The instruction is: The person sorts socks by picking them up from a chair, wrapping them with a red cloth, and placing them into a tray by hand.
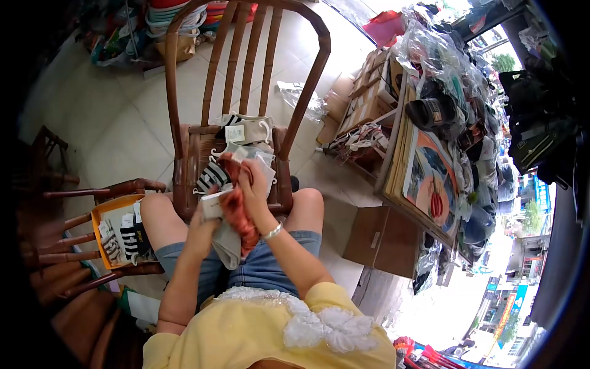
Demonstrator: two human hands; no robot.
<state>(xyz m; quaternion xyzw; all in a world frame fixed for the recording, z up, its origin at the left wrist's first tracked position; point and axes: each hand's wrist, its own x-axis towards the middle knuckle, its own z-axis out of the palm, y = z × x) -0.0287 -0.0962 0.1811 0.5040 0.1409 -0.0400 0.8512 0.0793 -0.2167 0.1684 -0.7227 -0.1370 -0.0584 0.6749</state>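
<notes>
Rust-red, crumpled fabric (236, 212) hangs in loose folds between the two hands, above the lap, its upper part pinched by the closed fingers of the right hand (251, 181). The left hand (203, 227) is curled closed around the smoother, flat grey fabric (228, 246) with its stiff white label (215, 205). Black-and-white striped socks (212, 179) lie just ahead on the slatted wooden chair (281, 195).

A shop, with plastic-wrapped goods (458, 74) heaped on a table (393, 178) facing a street (504, 307).
</notes>
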